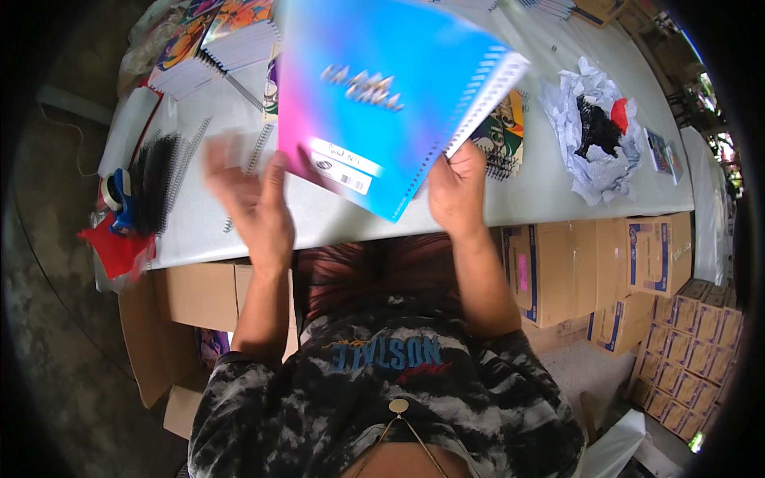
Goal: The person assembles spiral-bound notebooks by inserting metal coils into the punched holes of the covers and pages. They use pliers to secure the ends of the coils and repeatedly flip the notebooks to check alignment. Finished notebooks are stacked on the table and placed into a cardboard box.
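Observation:
A notebook [366, 119] with a blue and pink cover and a white label is held up tilted above the table. Holes run along its right edge, where white pages fan out slightly. My right hand [458, 187] grips that edge near its lower corner, thumb in front. By the notebook's lower left corner is my left hand [255, 199], open, its fingers spread and blurred by motion. Loose spiral binding wires [187, 155] lie on the table left of it. Behind my right hand, another notebook [506, 131] with a colourful cover is partly hidden.
Stacks of notebooks [239, 44] stand at the far left of the white table [335, 223]. A blue tape dispenser [121, 203] and black spiral wires [159, 175] sit at the left edge. Crumpled paper [598, 171] holds black and red pieces at right. Cardboard boxes [558, 267] flank me below.

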Action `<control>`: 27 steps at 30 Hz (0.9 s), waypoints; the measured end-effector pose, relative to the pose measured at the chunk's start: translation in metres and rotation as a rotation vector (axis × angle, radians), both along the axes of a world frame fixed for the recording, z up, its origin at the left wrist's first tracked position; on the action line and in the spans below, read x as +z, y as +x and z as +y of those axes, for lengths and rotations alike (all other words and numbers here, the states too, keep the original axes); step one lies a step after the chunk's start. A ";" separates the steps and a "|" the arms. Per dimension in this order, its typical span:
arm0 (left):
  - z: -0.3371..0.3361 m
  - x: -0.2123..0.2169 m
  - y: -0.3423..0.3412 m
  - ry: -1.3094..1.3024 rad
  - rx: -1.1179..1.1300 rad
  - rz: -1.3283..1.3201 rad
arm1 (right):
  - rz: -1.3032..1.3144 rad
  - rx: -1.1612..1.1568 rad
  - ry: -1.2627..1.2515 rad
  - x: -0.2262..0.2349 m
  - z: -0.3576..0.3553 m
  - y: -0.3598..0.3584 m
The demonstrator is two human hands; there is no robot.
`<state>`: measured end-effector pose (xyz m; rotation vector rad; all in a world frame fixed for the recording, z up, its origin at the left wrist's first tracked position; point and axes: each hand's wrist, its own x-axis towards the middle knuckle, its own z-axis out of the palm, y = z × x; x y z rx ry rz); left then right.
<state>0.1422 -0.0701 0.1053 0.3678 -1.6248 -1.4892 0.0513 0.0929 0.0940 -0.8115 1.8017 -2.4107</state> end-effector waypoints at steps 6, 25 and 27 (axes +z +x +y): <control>0.019 -0.034 -0.015 -0.766 0.150 -0.023 | -0.048 0.276 0.321 -0.007 -0.015 0.032; -0.041 -0.021 0.008 0.035 -0.328 -0.070 | 0.128 0.182 0.421 0.050 0.058 -0.003; -0.035 -0.067 -0.001 0.266 -0.364 -0.226 | -0.033 0.198 0.169 -0.002 0.048 -0.020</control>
